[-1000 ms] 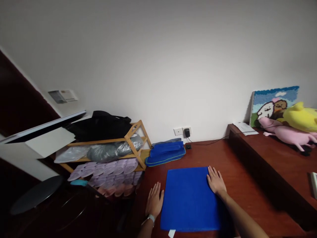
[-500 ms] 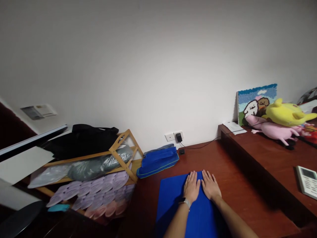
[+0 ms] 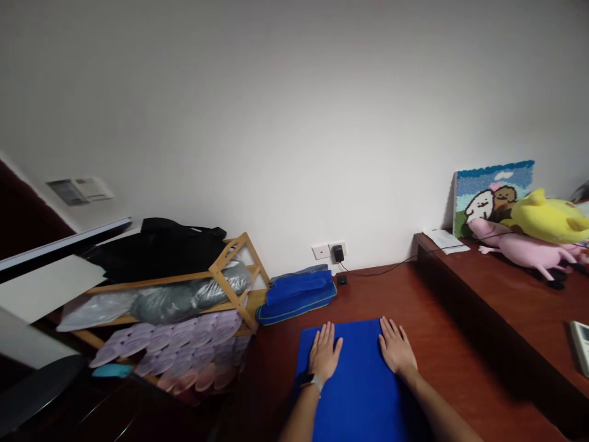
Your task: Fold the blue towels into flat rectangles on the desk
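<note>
A flat blue cloth (image 3: 356, 374) lies on the red-brown wooden desk (image 3: 442, 350), its near part running out of the bottom of the view. My left hand (image 3: 324, 353) rests flat on the cloth near its far left corner, fingers stretched out and thumb apart; a watch is on that wrist. On the far right corner lies my right hand (image 3: 396, 348), palm down with fingers out, along the cloth's right edge. Neither hand grips anything. Behind the cloth, a folded blue fabric pile (image 3: 299, 294) with a green-edged border sits by the wall.
A black plug adapter (image 3: 338, 253) sits in the wall socket, its cable running right. On the raised desk part are a pink plush toy (image 3: 519, 242), a yellow plush toy (image 3: 547, 218), a dog picture (image 3: 494, 190) and a calculator (image 3: 582, 347). A wooden rack (image 3: 239, 288) stands left.
My left hand has slid left across the cloth, away from my right hand, which stays at the right corner. The view has shifted slightly.
</note>
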